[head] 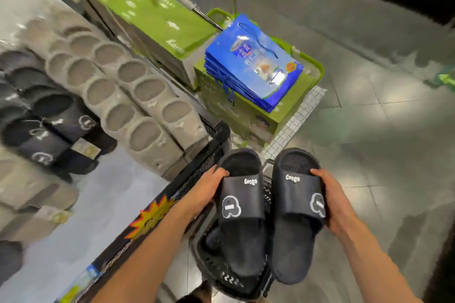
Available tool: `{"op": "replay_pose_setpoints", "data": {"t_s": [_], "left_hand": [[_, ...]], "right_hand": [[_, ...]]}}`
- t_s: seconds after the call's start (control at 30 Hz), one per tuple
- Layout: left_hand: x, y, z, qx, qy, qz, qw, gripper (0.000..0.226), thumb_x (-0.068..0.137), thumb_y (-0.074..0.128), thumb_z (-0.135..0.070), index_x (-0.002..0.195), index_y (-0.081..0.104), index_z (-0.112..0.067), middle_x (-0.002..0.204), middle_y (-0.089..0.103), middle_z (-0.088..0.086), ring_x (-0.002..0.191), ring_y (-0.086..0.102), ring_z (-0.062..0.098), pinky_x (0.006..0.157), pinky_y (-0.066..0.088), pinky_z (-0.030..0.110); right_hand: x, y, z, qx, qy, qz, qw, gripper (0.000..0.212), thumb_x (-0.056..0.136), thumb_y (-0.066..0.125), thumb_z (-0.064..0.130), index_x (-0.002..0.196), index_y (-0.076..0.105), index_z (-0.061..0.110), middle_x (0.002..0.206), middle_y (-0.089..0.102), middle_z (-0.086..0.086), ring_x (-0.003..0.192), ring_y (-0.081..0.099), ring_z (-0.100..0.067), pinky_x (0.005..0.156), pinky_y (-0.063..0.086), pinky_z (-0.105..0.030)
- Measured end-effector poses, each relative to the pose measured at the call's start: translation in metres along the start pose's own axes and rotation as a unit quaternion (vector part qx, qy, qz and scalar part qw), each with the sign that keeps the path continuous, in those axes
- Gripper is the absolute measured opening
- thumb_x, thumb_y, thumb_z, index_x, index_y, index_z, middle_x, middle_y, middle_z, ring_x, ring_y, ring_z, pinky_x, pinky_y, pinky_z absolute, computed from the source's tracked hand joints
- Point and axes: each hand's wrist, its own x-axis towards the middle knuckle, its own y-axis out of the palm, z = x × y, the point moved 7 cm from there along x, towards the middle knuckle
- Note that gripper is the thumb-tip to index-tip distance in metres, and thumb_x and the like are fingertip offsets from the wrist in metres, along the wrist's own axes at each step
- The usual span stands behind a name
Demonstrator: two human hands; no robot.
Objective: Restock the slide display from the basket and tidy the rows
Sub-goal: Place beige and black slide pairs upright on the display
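I hold a pair of black slides with a white cartoon logo above the black basket [229,278] on the floor. My left hand [208,188] grips the strap edge of the left black slide [242,209]. My right hand [336,204] grips the outer side of the right black slide [299,214]. Another dark slide [213,238] lies in the basket beneath them. To the left, the display table [103,204] carries a row of black slides [49,125] and rows of beige slides [138,96].
A black mesh rail [197,174] with a yellow-red starburst label [151,216] edges the display. Behind stand green cartons [157,22] and a stack of blue bags [256,64] on a green box. Grey tiled floor [369,106] lies to the right.
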Motion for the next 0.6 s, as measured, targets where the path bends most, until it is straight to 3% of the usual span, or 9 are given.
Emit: {"op": "replay_pose_setpoints", "data": {"t_s": [0.13,0.23,0.37,0.5,0.6], "left_hand": [[-0.047,-0.042,-0.015,-0.058,0.004,-0.045,0.997,0.019,0.093,0.050,-0.029,0.076,0.049,-0.019,0.070,0.055,0.002,0.061,0.052,0.014,0.057,0.039,0.027],[-0.080,-0.073,-0.016,-0.109,-0.003,-0.077,0.991,0.029,0.076,0.056,-0.046,0.086,0.056,-0.019,0.079,0.059,0.009,0.073,0.056,0.023,0.067,0.042,0.033],[-0.120,-0.115,-0.008,-0.159,0.020,-0.137,0.978,0.017,0.093,0.051,-0.032,0.095,0.061,-0.018,0.087,0.070,0.010,0.080,0.064,0.025,0.069,0.048,0.035],[-0.157,-0.162,0.008,-0.198,0.031,-0.207,0.957,0.017,0.090,0.056,-0.030,0.098,0.066,-0.020,0.088,0.076,0.006,0.085,0.068,0.026,0.081,0.052,0.041],[-0.189,-0.195,0.027,-0.228,0.030,-0.252,0.940,0.019,0.086,0.060,-0.036,0.094,0.067,-0.020,0.085,0.075,0.006,0.084,0.069,0.027,0.079,0.052,0.042]], "right_hand": [[-0.020,0.048,0.028,-0.060,-0.005,0.046,0.997,0.032,0.081,0.063,0.042,0.098,0.070,0.016,0.086,0.073,-0.013,0.075,0.066,-0.030,0.072,0.052,-0.037],[-0.035,0.092,0.037,-0.095,-0.009,0.084,0.992,0.039,0.078,0.065,0.044,0.103,0.070,0.014,0.095,0.074,-0.018,0.081,0.067,-0.032,0.076,0.053,-0.041],[-0.056,0.159,0.041,-0.140,-0.031,0.143,0.979,0.035,0.082,0.065,0.035,0.105,0.070,0.010,0.099,0.073,-0.021,0.085,0.068,-0.034,0.083,0.052,-0.046],[-0.075,0.219,0.024,-0.182,-0.038,0.202,0.962,0.028,0.082,0.065,0.033,0.097,0.071,0.010,0.092,0.073,-0.019,0.076,0.068,-0.033,0.078,0.052,-0.045],[-0.094,0.263,0.000,-0.208,-0.018,0.233,0.950,0.039,0.075,0.070,0.038,0.101,0.072,0.009,0.097,0.073,-0.021,0.086,0.068,-0.038,0.085,0.052,-0.053]]}}
